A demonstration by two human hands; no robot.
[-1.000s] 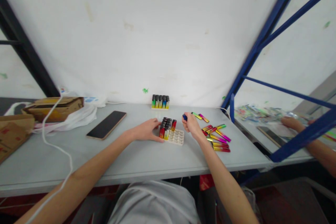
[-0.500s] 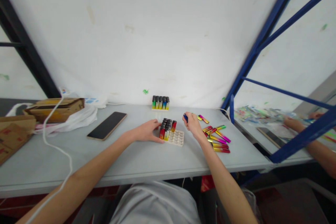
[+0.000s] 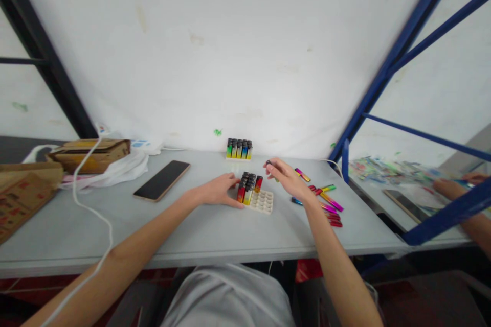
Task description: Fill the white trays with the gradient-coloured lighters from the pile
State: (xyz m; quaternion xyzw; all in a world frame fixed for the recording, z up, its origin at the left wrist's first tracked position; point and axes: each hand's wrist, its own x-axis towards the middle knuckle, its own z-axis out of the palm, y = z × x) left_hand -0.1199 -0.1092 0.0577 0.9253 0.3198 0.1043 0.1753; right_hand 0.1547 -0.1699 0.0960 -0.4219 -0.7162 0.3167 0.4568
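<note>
A white tray (image 3: 264, 202) with round sockets lies on the table, several black-topped lighters (image 3: 247, 189) upright in its left part. A red lighter (image 3: 258, 184) stands slightly apart from them. My left hand (image 3: 221, 190) is curved round the tray's left side, thumb and fingers apart, beside the lighters. Above and right of the tray, my right hand (image 3: 283, 173) pinches a lighter (image 3: 269, 163) whose dark top shows; the fingers cover most of its body. Loose shiny lighters (image 3: 330, 206) lie in a pile right of my right hand.
Near the wall stands another block of lighters (image 3: 239, 148). A phone (image 3: 162, 181) lies at the left, with cardboard boxes (image 3: 90, 154), a plastic bag (image 3: 125, 167) and a white cable (image 3: 92, 214) beyond. Past the blue frame (image 3: 383, 74), a person's hands are at another table.
My right hand now holds a different-looking lighter; the blue one it held is out of its fingers, and a blue one lies by the pile. The view has shifted slightly.
</note>
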